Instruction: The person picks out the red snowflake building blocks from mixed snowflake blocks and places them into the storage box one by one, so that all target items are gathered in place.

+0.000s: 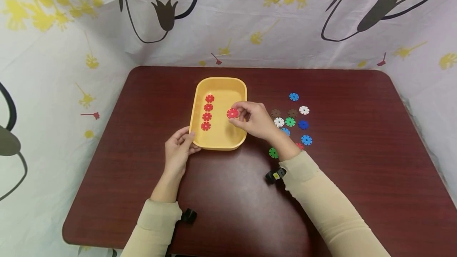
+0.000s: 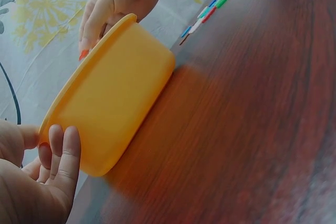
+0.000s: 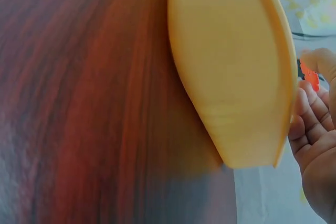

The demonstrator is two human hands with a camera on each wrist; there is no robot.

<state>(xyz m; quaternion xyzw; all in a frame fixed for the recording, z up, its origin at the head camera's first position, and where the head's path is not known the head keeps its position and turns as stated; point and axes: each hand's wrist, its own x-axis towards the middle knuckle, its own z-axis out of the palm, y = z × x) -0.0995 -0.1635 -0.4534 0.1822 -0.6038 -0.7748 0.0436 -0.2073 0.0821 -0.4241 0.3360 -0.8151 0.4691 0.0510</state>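
A pale cloth (image 1: 43, 102) printed with yellow and dark flowers hangs beyond the left edge of the desk (image 1: 364, 177) and along its far edge. Left of the desk's middle, the left hand (image 1: 177, 148) grips a yellow tray (image 1: 218, 147) by its near-left corner, thumb at the rim and fingers against the outer wall. A black device (image 1: 189, 216) sits at that wrist, toward the near edge.

The tray stands on the desk, closer to the far edge than the near one. Along its left side four red discs (image 1: 207, 116), notched round their rims, lie in a column. Over its right half, the right hand (image 1: 258, 120) pinches another disc, a pinkish-red disc (image 1: 232, 113), between thumb and fingers. A second black device (image 1: 275, 175) is at the right wrist.

Right of the tray, well in from the desk's right edge, more notched discs lie loose: a green disc (image 1: 273, 152) nearest the near edge, two brown discs (image 1: 275, 113), a white disc (image 1: 279, 122), a light blue disc (image 1: 285, 131), another green one, a blue disc (image 1: 294, 96) nearest the far edge, a red disc (image 1: 299, 145) partly behind the right forearm, a dark blue disc (image 1: 303, 125), a second white one and, furthest right, another blue one.
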